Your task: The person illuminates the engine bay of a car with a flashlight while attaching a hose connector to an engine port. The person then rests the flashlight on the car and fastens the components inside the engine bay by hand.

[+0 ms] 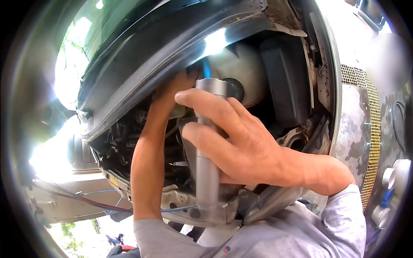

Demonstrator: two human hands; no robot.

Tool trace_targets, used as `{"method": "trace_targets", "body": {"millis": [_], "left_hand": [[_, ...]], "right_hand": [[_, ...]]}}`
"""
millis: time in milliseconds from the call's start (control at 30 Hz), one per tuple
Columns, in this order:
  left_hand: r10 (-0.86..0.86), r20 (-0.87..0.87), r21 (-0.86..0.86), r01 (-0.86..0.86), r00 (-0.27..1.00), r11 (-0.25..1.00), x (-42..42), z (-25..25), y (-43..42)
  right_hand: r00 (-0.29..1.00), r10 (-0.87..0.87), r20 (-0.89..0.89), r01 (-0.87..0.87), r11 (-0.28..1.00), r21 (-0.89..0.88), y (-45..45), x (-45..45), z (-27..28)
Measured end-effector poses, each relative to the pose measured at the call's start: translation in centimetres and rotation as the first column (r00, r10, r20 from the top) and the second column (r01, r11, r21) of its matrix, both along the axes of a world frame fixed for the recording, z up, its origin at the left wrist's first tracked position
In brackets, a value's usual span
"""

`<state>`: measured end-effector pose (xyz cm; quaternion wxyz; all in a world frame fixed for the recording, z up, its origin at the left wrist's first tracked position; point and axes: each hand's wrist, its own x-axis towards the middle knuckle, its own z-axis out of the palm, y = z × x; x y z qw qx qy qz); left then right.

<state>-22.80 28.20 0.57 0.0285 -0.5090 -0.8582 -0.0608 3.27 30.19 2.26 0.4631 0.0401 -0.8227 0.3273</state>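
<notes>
My right hand (pixel 241 142) is wrapped round a grey metal cylinder (pixel 208 176), held upright in the picture in front of the engine bay. Just above the cylinder's ringed top a blue tube (pixel 206 68) shows. My left hand (pixel 186 79) reaches in under the black trim; its fingers are mostly hidden in shadow, so what they touch is unclear. A whitish rounded tank (pixel 241 69) with a black cap (pixel 234 89) lies just behind the cylinder's top.
Black plastic trim (pixel 172 56) arches over the bay. A black box (pixel 286 81) stands right of the tank. Cables (pixel 86 197) cross at the lower left. Yellow grating (pixel 373 142) and white rolls (pixel 389 177) are at the right. Part of another person (pixel 122 250) shows bottom left.
</notes>
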Motion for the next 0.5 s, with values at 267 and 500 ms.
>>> {"method": "trace_targets", "body": {"millis": [267,500], "left_hand": [[0.067,-0.051,-0.085,-0.071,0.996,0.994,0.5,0.1,0.8],[0.107,-0.109,-0.124,-0.121,0.988,0.985,0.6,0.4,0.8]], "right_hand": [[0.994,-0.107,-0.032,0.111,0.981,0.158,-0.7,-1.0,-1.4],[0.992,-0.116,0.043,0.107,0.980,0.166,-0.3,0.0,-1.0]]}}
